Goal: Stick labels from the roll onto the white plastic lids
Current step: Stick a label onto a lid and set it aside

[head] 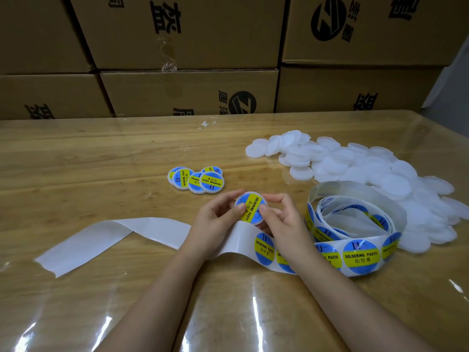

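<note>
- Lid [251, 199]: round, white, blue-and-yellow label [250, 211] reading "SOLDERING PASTE"; pinched between left hand [214, 224] and right hand [284, 223].
- Label roll [352, 219], right of hands: same print.

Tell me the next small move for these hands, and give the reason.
Probably set the lid down with the finished lids just beyond it. Its label already covers the top, and the left hand and right hand both pinch it with thumbs on the label, so sticking looks about done. The bare lids and the roll wait on the right.
</note>
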`<state>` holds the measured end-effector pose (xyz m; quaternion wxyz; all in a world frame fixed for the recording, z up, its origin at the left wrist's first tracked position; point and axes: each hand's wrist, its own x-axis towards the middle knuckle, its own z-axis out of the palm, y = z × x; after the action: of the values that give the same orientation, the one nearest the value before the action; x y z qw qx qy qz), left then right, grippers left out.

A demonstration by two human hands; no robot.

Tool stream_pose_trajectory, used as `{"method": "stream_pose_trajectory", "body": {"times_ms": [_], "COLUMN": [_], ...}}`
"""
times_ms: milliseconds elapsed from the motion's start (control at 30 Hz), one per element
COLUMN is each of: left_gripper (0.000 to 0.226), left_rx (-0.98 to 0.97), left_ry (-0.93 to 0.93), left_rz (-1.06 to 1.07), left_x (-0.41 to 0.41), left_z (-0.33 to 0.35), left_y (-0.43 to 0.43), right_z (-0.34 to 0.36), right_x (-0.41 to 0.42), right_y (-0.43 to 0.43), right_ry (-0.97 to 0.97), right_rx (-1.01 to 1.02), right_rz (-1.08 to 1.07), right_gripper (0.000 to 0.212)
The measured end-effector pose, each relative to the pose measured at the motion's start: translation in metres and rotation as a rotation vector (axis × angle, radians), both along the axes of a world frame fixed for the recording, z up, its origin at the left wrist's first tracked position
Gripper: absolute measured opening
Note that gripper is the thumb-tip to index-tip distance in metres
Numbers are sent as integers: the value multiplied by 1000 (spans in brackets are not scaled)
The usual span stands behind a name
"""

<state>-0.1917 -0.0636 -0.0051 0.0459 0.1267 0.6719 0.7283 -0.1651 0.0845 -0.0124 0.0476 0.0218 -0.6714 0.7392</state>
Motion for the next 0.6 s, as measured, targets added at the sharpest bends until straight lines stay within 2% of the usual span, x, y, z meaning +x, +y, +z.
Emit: {"method": "stream_pose_trajectory", "body": {"times_ms": [167,300,400,500,600], "left_gripper": [26,34,36,34,29], "left_rx": [-115,-185,-228,-263,-196], "left_ry": [127,219,256,229,128], "left_rz": [36,36,36,23,7], "left_x": [1,2,2,1,1], "left_z": [-3,-3,-3,-3,-3], "left_y": [3,4,2,0,0], "right_z": [-1,-1,-1,-1,0], "right_x": [-1,-3,-3,-2,-2], "right_y": [1,1,0,1,1], "right_ry": [-12,-40,-48,-47,-20], "right_rx": [24,84,111,131,132], "right_rz": [-71,-120,-131,-151,-138], "right_gripper": [7,19,17,13,11]}}
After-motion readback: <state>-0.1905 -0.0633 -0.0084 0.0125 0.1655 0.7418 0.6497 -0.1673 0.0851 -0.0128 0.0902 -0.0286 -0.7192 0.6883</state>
